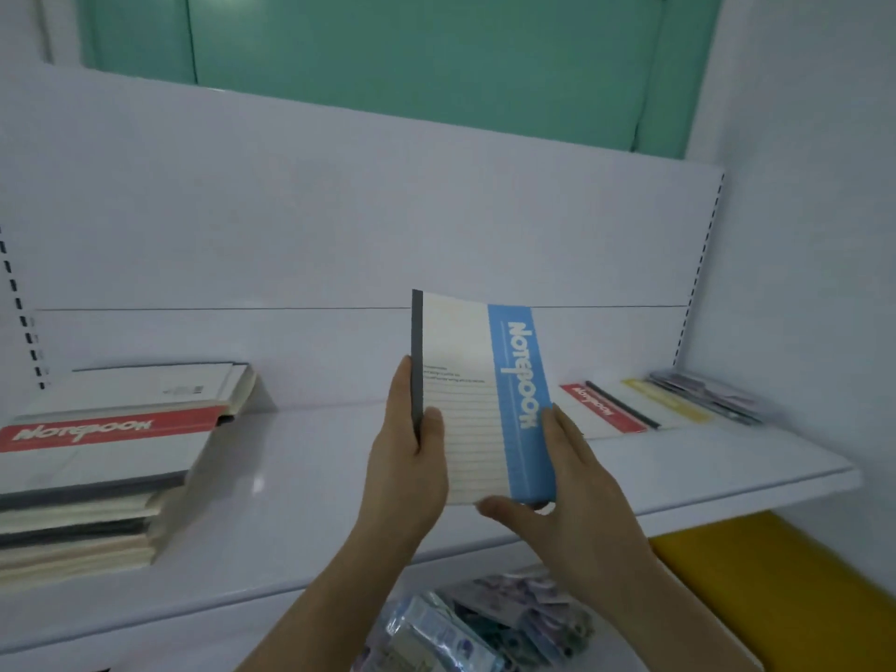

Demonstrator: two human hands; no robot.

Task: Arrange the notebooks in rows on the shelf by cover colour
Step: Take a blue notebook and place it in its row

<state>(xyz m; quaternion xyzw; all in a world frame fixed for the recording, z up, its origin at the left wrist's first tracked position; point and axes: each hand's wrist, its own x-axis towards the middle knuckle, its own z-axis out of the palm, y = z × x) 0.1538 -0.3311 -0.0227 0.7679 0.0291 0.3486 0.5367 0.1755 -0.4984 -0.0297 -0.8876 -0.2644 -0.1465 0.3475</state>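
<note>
The white shelf [300,482] is taking up most of the view, its board running from the left edge to the right wall, with a white back panel [339,225] rising behind it. On the left end of the shelf a stack of notebooks [92,482] is lying flat, the top one showing a red band with white lettering; a second, paler notebook pile [194,388] is sitting just behind it, against the back panel. At the right end of the shelf a row of notebooks [654,405] is lying fanned out — a red-banded one, then a yellow-banded one, then some further covers that are too blurred to tell apart.

Above the middle of the shelf, the blue-banded notebook [477,405] is being held upright and clear of the board, its dark spine to the left and its blue strip to the right. The left hand [409,458] is gripping the spine edge, thumb on the front cover and fingers wrapping behind. The right hand [562,497] is holding the lower right corner — thumb lying along the bottom edge, fingers close together up the blue side.

Below the shelf's front lip, a pile of plastic-wrapped packets [480,623] is lying near a yellow surface [776,584] to the right.
</note>
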